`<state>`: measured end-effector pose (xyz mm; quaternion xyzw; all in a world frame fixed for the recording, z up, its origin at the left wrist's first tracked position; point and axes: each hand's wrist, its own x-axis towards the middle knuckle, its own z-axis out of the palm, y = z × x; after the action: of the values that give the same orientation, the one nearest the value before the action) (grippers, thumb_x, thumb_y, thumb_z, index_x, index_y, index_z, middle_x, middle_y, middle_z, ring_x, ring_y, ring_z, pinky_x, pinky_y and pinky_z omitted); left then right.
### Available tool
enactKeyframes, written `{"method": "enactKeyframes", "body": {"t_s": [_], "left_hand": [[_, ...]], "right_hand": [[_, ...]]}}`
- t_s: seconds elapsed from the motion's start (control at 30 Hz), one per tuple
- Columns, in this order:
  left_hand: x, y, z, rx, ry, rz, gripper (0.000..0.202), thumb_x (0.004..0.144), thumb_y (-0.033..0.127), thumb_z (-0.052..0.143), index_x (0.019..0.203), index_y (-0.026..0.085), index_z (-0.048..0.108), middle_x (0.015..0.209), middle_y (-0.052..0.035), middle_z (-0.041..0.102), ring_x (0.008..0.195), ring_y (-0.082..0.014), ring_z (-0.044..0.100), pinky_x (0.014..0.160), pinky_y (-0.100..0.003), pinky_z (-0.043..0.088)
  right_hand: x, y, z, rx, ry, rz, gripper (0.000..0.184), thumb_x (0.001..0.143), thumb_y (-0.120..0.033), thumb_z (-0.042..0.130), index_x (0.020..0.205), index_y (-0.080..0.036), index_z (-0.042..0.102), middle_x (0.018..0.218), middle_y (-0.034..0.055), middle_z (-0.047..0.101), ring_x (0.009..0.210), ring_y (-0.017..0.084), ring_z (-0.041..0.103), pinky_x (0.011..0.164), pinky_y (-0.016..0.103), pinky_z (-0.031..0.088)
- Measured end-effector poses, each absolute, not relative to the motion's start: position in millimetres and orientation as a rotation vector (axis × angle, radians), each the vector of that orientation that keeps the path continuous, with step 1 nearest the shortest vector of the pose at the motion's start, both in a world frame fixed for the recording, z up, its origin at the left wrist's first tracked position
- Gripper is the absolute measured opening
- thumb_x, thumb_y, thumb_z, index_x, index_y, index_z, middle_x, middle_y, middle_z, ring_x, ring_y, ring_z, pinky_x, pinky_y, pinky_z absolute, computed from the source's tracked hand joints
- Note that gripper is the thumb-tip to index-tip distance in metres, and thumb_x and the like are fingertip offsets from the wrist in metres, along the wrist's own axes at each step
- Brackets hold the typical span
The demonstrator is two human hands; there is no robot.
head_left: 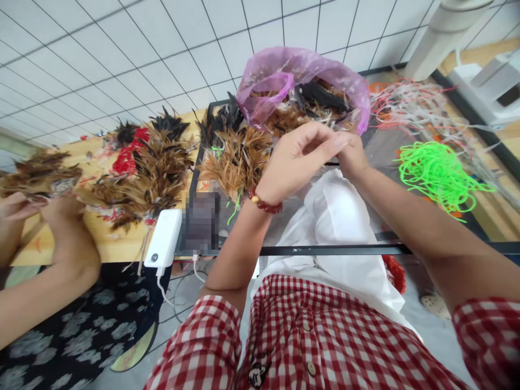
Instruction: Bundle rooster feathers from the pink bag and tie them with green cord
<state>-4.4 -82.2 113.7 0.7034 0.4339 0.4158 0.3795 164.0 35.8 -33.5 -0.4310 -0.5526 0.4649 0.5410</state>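
My left hand (298,157) and my right hand (352,156) meet above the glass table (325,250), fingertips pinched together at the mouth of a pink plastic bag (284,76) full of brown and black feathers (312,103). What they pinch is too small to make out. A red bead bracelet (265,205) circles my left wrist. A bunch of tan feathers (235,157) lies just left of my left hand. White cloth (337,216) lies under my hands.
A co-worker's hands (49,216) at the left hold feathers over a wooden table (109,244) piled with feather bundles (150,168). A white power bank (163,238) lies at the edge. Neon green cords (439,173) and pale strings (410,103) lie right.
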Motion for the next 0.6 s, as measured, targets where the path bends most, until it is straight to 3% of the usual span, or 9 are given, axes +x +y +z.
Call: {"method": "enactKeyframes", "body": {"t_s": [0.07,0.2,0.3,0.43,0.53,0.6], "left_hand": [[-22,-51,99,1.878,1.468,0.995,0.014,0.084,0.019,0.073,0.075,0.017,0.062,0.084,-0.0043,0.067,0.1,-0.0213,0.067,0.092,-0.034,0.053],[-36,-12,60,1.943,1.928,0.653,0.012,0.074,0.017,0.077,0.071,0.017,0.065,0.089,-0.0133,0.07,0.114,-0.0332,0.066,0.1,-0.043,0.051],[-33,-6,42,1.932,2.071,0.322,0.017,0.066,0.02,0.082,0.07,0.017,0.066,0.091,-0.0179,0.071,0.113,-0.039,0.067,0.1,-0.048,0.051],[-29,-4,37,1.936,2.051,0.114,0.014,0.068,0.021,0.078,0.072,0.017,0.065,0.096,-0.0213,0.073,0.111,-0.0389,0.069,0.097,-0.048,0.053],[-30,3,38,1.943,1.959,0.179,0.015,0.073,0.018,0.071,0.066,0.018,0.058,0.095,-0.02,0.073,0.108,-0.0365,0.07,0.096,-0.046,0.052],[-29,11,37,1.89,1.897,0.461,0.016,0.077,0.017,0.067,0.067,0.02,0.054,0.092,-0.015,0.073,0.103,-0.0306,0.071,0.093,-0.042,0.052]], "right_hand": [[161,36,-35,-1.007,-1.277,1.084,0.022,0.08,-0.036,0.073,0.071,-0.018,0.065,0.058,-0.003,0.052,0.053,0.009,0.037,0.054,0.027,0.026],[159,34,-38,-1.08,-1.38,0.942,0.022,0.075,-0.04,0.072,0.07,-0.019,0.065,0.061,-0.0012,0.056,0.058,0.012,0.044,0.059,0.028,0.035],[164,25,-30,-1.29,-1.74,0.558,0.022,0.078,-0.041,0.07,0.08,-0.019,0.07,0.08,0.007,0.067,0.077,0.021,0.057,0.075,0.036,0.043],[170,14,-12,-1.561,-2.208,0.074,0.031,0.077,-0.042,0.072,0.093,-0.015,0.073,0.105,0.0184,0.071,0.104,0.037,0.058,0.09,0.048,0.039],[172,15,-7,-1.68,-2.322,0.062,0.018,0.083,-0.03,0.062,0.084,-0.016,0.072,0.1,0.0178,0.073,0.097,0.034,0.061,0.084,0.044,0.039],[173,20,-10,-1.688,-2.26,0.168,0.016,0.084,-0.025,0.056,0.081,-0.018,0.07,0.094,0.0149,0.074,0.09,0.029,0.062,0.078,0.04,0.039]]}}
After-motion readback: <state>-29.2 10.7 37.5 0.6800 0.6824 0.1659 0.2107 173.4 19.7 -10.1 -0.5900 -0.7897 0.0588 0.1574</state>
